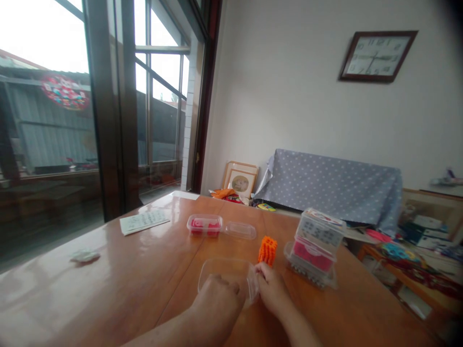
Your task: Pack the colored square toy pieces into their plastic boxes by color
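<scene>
A clear plastic container (208, 266) sits before me on the brown table. My right hand (272, 285) pinches its right rim between thumb and fingers. Over the container's near side is my left hand (220, 300), back upward and fingers curled down; whatever they grip is hidden. Just beyond my right hand stands an upright stack of orange toothed plastic pieces (267, 250). Farther off lies a clear box with red contents (205, 225), and a clear lid (240, 230) rests beside it.
At the right stand stacked clear boxes (314, 246), one with pink-red contents. A sheet of paper (144, 221) and a small pale crumpled item (85, 255) lie on the table's left (119, 284). Beyond the far edge is a dotted grey cloth (325, 183) over something.
</scene>
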A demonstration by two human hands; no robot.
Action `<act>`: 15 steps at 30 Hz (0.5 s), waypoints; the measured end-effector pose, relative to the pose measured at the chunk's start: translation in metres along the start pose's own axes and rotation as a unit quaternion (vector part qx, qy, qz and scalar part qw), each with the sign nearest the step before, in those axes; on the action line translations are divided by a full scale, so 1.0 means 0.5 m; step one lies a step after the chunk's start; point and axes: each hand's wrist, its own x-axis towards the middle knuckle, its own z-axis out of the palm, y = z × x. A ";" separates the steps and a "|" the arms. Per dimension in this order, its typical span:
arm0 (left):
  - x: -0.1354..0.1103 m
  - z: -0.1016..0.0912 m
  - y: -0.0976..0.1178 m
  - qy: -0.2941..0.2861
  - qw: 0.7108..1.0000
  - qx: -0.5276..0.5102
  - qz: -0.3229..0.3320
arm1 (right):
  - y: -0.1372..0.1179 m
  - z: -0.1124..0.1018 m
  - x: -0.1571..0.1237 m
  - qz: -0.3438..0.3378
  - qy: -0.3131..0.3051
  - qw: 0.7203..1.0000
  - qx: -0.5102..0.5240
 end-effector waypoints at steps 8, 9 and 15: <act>-0.019 -0.043 -0.032 0.069 0.988 -0.130 -0.043 | 0.006 -0.006 0.000 0.062 -0.001 0.997 0.037; -0.019 -0.052 -0.049 0.090 0.982 -0.156 -0.059 | 0.009 -0.007 0.001 0.067 0.000 0.997 0.039; 0.020 -0.090 -0.161 0.137 0.958 -0.198 -0.155 | 0.011 -0.007 0.002 0.066 0.015 0.997 0.032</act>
